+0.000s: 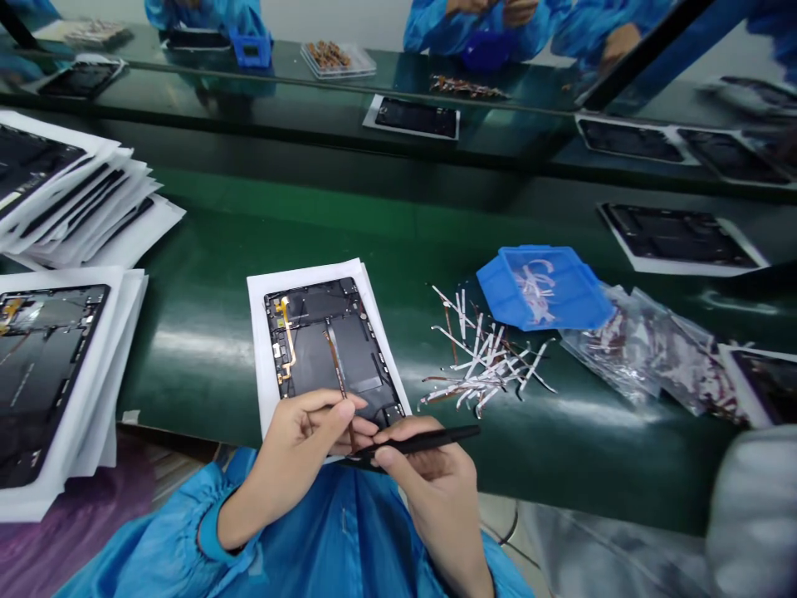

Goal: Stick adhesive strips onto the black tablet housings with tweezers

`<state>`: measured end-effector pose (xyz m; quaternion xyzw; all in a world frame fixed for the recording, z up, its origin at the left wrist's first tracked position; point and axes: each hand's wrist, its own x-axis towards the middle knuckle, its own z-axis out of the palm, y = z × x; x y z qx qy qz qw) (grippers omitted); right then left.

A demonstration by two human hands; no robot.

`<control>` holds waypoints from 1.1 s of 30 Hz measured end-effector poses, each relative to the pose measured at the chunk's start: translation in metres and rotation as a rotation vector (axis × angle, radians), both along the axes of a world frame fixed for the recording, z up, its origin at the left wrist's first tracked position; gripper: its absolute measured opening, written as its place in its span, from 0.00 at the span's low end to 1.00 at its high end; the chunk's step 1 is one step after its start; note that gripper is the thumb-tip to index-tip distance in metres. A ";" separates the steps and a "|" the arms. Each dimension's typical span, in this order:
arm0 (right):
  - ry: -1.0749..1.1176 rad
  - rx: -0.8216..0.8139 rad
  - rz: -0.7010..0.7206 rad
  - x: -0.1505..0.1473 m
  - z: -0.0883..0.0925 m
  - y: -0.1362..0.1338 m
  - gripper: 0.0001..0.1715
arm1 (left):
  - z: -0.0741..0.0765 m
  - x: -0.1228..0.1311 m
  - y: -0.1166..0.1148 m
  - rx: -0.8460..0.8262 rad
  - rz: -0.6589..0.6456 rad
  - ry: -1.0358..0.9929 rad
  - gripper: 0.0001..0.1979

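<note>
A thin brown flex cable [337, 359] is pinched in the fingers of my left hand [310, 432], over the lower part of a black tablet housing [317, 340]. My right hand [429, 469] grips black tweezers [436, 438], their tip pointing left at the cable's lower end by my left fingertips. Whether the tip touches the cable I cannot tell. The housing lies on white paper [261, 332], with an orange flex strip [287, 332] along its left side. My hands hide its bottom edge.
Right of the housing lies a loose heap of cable strips [489, 357]. Behind it stands a blue bin [560, 286], beside plastic bags [660, 345] of parts. Paper-interleaved housings [93, 199] are stacked at left. Across the bench, co-workers in blue sleeves [429, 29] handle parts.
</note>
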<state>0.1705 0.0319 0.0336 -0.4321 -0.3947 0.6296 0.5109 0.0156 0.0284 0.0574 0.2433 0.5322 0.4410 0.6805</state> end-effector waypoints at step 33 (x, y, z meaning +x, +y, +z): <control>-0.088 -0.044 0.016 -0.033 -0.013 0.005 0.10 | -0.049 -0.058 -0.046 0.880 -0.296 0.863 0.24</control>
